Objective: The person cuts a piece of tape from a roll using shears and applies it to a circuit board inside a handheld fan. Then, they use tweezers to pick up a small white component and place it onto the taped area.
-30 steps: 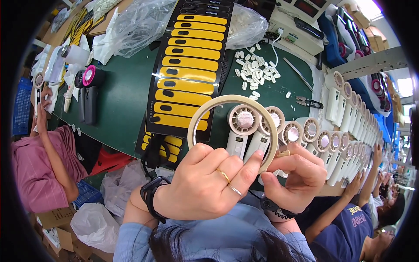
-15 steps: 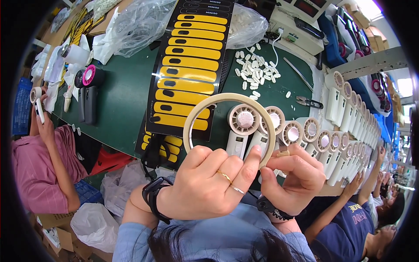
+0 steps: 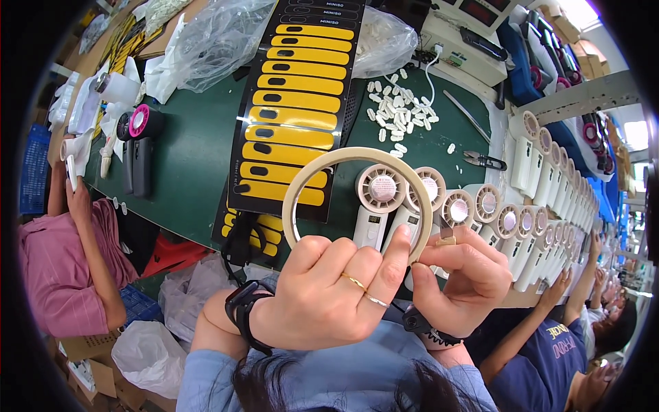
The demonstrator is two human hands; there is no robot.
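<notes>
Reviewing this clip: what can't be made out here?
In the head view:
Cream tape roll, lower rim: hidden by the left hand.
Black sheet with yellow stickers, far end: cut off by the upper edge.
White handheld fan nearest that sheet, lower handle: behind the left hand.
Far fans at right: too small to count.

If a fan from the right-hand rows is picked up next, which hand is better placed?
Probably the right hand: it is nearer those fans, though pinching at the tape roll; the left hand is farther away, also holding the roll.
</notes>
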